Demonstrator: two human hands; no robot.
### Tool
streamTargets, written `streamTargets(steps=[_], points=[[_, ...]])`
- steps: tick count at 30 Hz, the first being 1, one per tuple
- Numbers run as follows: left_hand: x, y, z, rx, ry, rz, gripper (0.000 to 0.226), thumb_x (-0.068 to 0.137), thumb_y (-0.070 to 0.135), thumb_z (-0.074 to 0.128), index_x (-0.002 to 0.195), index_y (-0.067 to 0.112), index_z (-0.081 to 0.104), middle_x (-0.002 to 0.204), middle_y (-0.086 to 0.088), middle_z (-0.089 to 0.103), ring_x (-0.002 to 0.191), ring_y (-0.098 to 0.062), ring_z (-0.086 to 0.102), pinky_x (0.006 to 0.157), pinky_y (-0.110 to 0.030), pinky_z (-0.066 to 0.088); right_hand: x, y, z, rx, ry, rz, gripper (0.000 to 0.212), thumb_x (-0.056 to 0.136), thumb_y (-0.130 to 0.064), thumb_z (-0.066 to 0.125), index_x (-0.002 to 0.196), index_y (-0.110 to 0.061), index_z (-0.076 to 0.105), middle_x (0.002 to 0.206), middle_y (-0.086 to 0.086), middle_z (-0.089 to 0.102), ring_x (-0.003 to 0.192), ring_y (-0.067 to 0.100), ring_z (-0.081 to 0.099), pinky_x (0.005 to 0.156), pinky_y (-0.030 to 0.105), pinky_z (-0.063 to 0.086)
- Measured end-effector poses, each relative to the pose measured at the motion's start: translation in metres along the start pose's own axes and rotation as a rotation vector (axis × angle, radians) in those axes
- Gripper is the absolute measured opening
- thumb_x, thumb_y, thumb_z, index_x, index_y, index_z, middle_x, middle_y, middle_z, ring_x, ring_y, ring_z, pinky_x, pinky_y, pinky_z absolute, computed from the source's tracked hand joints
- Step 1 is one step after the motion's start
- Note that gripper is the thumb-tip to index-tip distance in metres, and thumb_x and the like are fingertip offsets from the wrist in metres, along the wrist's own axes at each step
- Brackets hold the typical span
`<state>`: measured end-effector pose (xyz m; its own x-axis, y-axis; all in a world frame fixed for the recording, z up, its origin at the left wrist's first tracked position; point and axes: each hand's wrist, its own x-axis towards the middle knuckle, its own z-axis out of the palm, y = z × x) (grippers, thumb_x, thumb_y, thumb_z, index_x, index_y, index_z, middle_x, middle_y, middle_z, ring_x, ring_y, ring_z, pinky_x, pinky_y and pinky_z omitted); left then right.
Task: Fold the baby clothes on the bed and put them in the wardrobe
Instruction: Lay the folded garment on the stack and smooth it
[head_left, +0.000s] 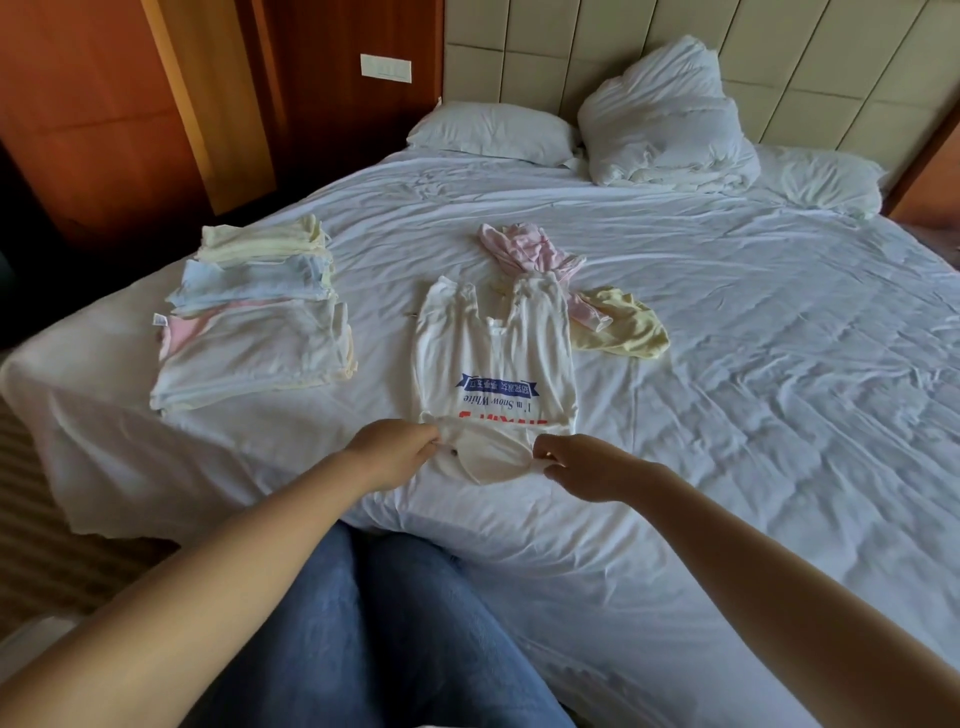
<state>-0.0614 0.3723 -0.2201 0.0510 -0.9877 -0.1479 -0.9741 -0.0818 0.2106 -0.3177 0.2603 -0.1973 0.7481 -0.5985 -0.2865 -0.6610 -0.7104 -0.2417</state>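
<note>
1. A white baby garment with blue and red print lies flat in the middle of the bed. Its long axis runs from 6 o'clock, nearest the person, to 12 o'clock, toward the headboard.
2. The left hand pinches the near left corner of the garment, fingers curled onto the cloth. The right hand pinches the near right corner the same way. The edge between them is slightly bunched.
3. Both hands sit side by side at the 6 o'clock end, about equally near. The rest of the garment stretches away from the grip toward 12 o'clock. The next move is probably to lift this end and carry it forward along that axis, folding the garment in half.
4. At 10 o'clock from the hands stand three folded piles in a row: white nearest, then blue, then pale yellow.
5. Near the far end, at 12 to 1 o'clock, a crumpled pink garment and a pale yellow garment wait unfolded.
</note>
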Motion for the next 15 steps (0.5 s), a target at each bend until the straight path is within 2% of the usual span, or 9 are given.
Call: streamTargets(steps=[5, 8, 10, 12, 15], points=[[-0.007, 0.012, -0.006, -0.025, -0.164, -0.004, 0.033, 0.104, 0.037, 0.040, 0.072, 0.027, 0.042, 0.072, 0.010, 0.048, 0.071, -0.012, 0.047, 0.067, -0.031, 0.035, -0.012, -0.004, 0.006, -0.006, -0.108, -0.038, 0.021, 0.098, -0.020, 0.050, 0.119, -0.017, 0.055, 0.121, 0.004, 0.058, 0.097, 0.015, 0.049, 0.081, 0.024, 0.033], [-0.009, 0.014, -0.006, -0.068, -0.244, -0.004, 0.028, 0.102, 0.039, 0.043, 0.080, 0.024, 0.051, 0.081, 0.006, 0.057, 0.077, -0.014, 0.053, 0.073, -0.031, 0.040, -0.016, -0.006, 0.004, 0.031, -0.186, -0.057, 0.020, 0.093, -0.028, 0.060, 0.111, -0.019, 0.064, 0.119, -0.004, 0.064, 0.107, 0.012, 0.059, 0.090, 0.022, 0.042], [-0.007, 0.016, -0.006, -0.161, -0.293, -0.034, 0.029, 0.100, 0.039, 0.046, 0.092, 0.015, 0.060, 0.089, -0.001, 0.067, 0.078, -0.016, 0.060, 0.074, -0.031, 0.046, -0.014, -0.007, -0.001, 0.097, -0.210, -0.059, 0.014, 0.089, -0.034, 0.066, 0.100, -0.025, 0.069, 0.109, -0.008, 0.070, 0.101, 0.008, 0.065, 0.092, 0.026, 0.050], [-0.003, 0.017, -0.008, -0.298, -0.313, -0.087, 0.035, 0.099, 0.045, 0.047, 0.094, 0.015, 0.064, 0.082, 0.001, 0.071, 0.070, -0.013, 0.065, 0.070, -0.029, 0.049, -0.008, -0.009, -0.009, 0.197, -0.180, -0.039, 0.009, 0.091, -0.028, 0.061, 0.094, -0.025, 0.070, 0.098, -0.005, 0.074, 0.085, 0.009, 0.071, 0.084, 0.032, 0.057], [0.011, 0.012, -0.022, -0.276, -0.193, -0.107, 0.034, 0.097, 0.050, 0.045, 0.088, 0.021, 0.061, 0.077, 0.008, 0.071, 0.074, -0.012, 0.068, 0.069, -0.027, 0.049, 0.016, -0.013, -0.025, 0.155, -0.027, -0.032, 0.015, 0.092, -0.023, 0.057, 0.096, -0.023, 0.071, 0.093, -0.009, 0.074, 0.071, 0.003, 0.071, 0.079, 0.032, 0.058]])
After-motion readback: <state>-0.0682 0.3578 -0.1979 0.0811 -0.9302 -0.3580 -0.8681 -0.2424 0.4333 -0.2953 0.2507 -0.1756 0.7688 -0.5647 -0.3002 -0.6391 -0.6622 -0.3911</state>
